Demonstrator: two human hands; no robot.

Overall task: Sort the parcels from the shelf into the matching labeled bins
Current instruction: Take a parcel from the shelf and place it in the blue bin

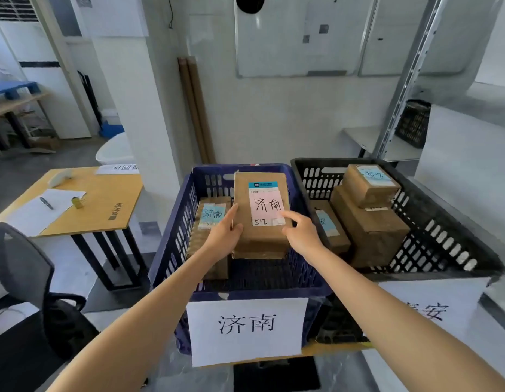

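Note:
A brown cardboard parcel (259, 241) with a pink label reading 济南 512 sits tilted inside the blue bin (172, 222). This bin carries a white sign (247, 329) with the same characters 济南. My left hand (225, 233) grips the parcel's left edge with its thumb on top. At the right edge, my right hand (299, 233) holds the parcel, its index finger lying on the pink label. A second parcel (208, 216), also labelled 济南, lies in the blue bin to the left, partly under the first.
A black bin (443, 230) to the right holds three brown parcels (370, 222) and has a partly visible sign (426, 309). A yellow table (104, 205) and black chair (25, 273) stand left. A metal shelf upright (401, 89) rises at the right; cardboard tubes (197, 108) lean on the wall.

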